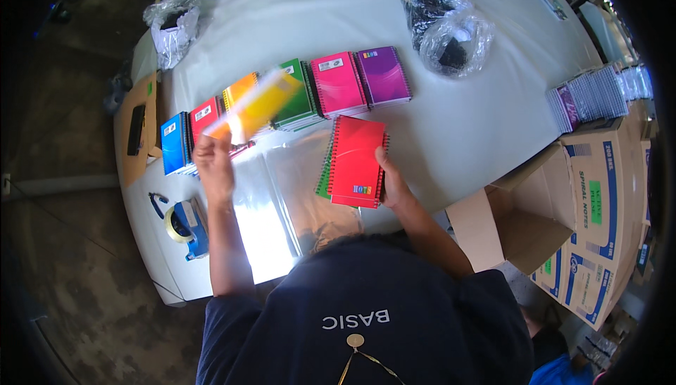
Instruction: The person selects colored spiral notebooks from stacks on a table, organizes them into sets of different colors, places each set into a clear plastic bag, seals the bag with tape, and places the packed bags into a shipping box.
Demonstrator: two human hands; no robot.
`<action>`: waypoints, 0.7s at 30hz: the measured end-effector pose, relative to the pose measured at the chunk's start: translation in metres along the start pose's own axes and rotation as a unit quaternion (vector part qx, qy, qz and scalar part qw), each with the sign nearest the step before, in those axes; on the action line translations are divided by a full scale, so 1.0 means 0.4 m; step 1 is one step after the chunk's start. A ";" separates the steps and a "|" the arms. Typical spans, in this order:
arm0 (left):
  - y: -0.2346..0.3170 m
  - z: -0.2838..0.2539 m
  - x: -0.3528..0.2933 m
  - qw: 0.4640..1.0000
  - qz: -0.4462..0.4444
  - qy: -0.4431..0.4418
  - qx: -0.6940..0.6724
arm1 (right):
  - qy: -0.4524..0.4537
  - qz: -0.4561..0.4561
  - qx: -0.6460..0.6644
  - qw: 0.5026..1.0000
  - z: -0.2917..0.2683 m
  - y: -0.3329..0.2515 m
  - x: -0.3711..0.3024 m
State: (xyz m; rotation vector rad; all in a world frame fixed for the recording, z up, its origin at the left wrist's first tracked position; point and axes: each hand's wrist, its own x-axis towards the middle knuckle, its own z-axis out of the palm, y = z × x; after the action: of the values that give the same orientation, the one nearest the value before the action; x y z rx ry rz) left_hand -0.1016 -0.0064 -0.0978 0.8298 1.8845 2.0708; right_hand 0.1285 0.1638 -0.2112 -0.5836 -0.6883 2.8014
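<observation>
My left hand point(214, 163) grips a yellow spiral notebook point(267, 107) by its lower end. The notebook is tilted and smeared by motion, above the row of notebook stacks. In my right hand point(396, 186) is a small bundle of spiral notebooks, a red one point(358, 156) on top with a green one point(324, 175) showing beneath. Beyond my hands the stacks run from left to right: blue point(173, 144), red point(205, 119), orange point(240, 88), green point(299, 96), pink point(339, 83) and purple point(384, 75). The held yellow notebook partly hides the orange and green stacks.
A shiny clear sheet point(264, 209) lies on the white-covered table before me. A blue tape dispenser point(191, 228) is at the left edge. Plastic bags point(451, 29) lie farther back. At right stand an opened carton point(528, 219) and stacked notebooks point(591, 98).
</observation>
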 end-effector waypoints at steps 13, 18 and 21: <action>-0.018 0.101 -0.121 0.962 0.008 -0.265 0.064 | -0.142 0.146 0.020 0.979 0.040 -0.011 -0.004; 0.013 0.102 -0.176 0.973 -0.100 -0.043 0.205 | -0.224 0.095 -0.168 0.955 0.169 -0.007 0.008; 0.026 0.026 -0.280 0.978 -0.153 -0.079 -0.119 | -0.204 -0.025 -0.239 0.949 0.206 0.060 -0.002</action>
State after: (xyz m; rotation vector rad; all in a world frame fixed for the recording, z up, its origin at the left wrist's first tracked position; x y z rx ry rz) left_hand -0.0026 -0.0572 -0.1164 0.5848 1.5327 1.9277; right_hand 0.0924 0.1095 -0.1551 -0.0377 -1.4638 2.7284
